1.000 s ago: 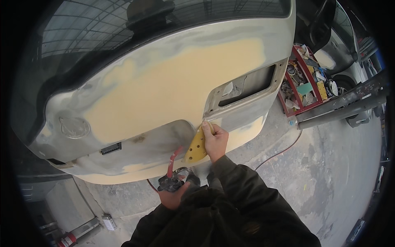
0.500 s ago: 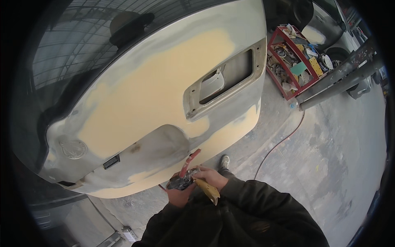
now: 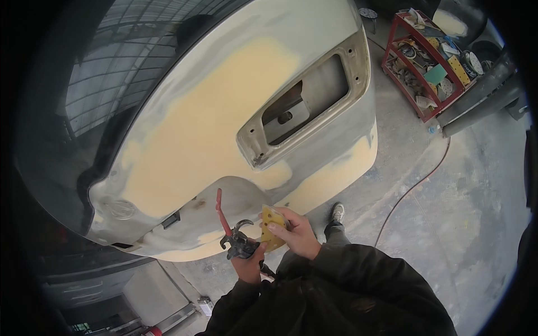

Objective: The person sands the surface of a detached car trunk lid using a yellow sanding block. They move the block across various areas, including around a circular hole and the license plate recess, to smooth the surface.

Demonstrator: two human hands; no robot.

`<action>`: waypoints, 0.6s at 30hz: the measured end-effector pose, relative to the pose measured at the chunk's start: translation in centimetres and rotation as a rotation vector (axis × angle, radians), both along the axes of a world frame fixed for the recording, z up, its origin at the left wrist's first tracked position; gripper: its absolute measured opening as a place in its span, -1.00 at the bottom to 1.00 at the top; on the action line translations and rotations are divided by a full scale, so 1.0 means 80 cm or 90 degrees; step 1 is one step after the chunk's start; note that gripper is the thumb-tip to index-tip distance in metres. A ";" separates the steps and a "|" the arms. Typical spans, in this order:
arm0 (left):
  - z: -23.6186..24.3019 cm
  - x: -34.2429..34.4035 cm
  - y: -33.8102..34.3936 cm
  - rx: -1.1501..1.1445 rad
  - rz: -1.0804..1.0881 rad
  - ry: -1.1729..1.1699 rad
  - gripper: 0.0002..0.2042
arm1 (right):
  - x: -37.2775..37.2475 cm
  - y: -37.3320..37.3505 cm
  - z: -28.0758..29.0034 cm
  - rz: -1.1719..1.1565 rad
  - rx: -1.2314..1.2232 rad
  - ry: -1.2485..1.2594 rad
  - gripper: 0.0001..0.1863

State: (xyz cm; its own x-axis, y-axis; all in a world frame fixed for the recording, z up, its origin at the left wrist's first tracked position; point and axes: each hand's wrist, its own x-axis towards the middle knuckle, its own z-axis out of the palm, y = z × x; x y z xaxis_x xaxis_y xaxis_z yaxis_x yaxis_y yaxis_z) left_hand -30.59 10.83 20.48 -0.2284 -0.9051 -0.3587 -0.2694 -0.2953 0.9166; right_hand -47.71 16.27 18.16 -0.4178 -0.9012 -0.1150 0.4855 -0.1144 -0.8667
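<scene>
In the head view, the only one, a perforated yellow sheet (image 3: 271,225) is pinched in the right hand (image 3: 301,232), with the thumb laid on its face and the other fingers mostly hidden behind it. The sheet is held up in front of the body, just beside a black trigger tool (image 3: 240,246), which is gripped around its body by the left hand (image 3: 248,269); its red tube (image 3: 222,210) is pointed toward the car panel (image 3: 207,129). Whether the left thumb is touched by the sheet's lower edge cannot be told. One second ago the sheet was held against the panel's lower part by the right hand; half a second ago it was lowered beside the tool, with both hands brought together. Now it is raised again and its holed face is turned to view, while the tube is more upright. By this, rubbing of the panel seems to be paused and the sheet appears to be looked over or cleaned, though no air or dust is seen. On the panel, pale yellow patches are surrounded by grey areas.
</scene>
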 end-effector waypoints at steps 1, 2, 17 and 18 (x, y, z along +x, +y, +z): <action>0.001 -0.001 0.000 -0.003 0.000 -0.007 -0.76 | -0.001 -0.005 -0.002 -0.029 0.046 0.080 -0.61; 0.003 -0.001 0.002 0.001 0.006 -0.004 -0.75 | -0.011 -0.009 0.002 -0.037 0.083 0.141 -0.64; -0.010 0.043 -0.015 -0.055 -0.195 -0.006 -0.71 | -0.058 -0.110 0.060 -0.246 0.211 0.756 -0.85; -0.016 0.047 -0.019 -0.067 -0.212 -0.007 -0.72 | -0.054 -0.112 0.061 -0.252 0.220 0.778 -0.85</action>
State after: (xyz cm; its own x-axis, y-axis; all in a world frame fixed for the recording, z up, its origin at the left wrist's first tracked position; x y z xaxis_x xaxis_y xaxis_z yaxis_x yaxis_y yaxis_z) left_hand -26.81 9.29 19.22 -0.5138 -0.8139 -0.2711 -0.3453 -0.0930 0.9339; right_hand -52.07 7.33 23.02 -0.6408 -0.6968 0.3221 -0.6354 0.2460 -0.7320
